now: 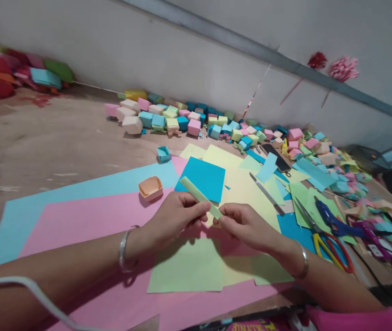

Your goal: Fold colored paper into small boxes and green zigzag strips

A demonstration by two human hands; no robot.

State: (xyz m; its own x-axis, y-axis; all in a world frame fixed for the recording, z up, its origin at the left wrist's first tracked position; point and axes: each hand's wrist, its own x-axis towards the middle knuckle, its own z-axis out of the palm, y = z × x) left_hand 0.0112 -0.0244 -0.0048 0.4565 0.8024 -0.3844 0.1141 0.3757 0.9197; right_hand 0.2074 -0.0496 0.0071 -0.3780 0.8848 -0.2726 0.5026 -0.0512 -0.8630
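Both my hands pinch a narrow folded strip of light green paper (201, 196) above the sheets. My left hand (175, 217) grips its middle with closed fingers. My right hand (242, 225) holds its near end between thumb and fingers. A silver bangle sits on each wrist. Under the hands lie a light green sheet (185, 269), a big pink sheet (88, 216) and a light blue sheet (78, 188). A blue square sheet (204, 177) lies just beyond the strip.
A small orange paper box (150, 187) and a blue one (163, 153) sit nearby. Several coloured paper boxes (182, 120) are piled along the wall. To the right lie a knife (266, 193), a phone (275, 157), scissors (330, 243) and a blue glue gun (333, 220).
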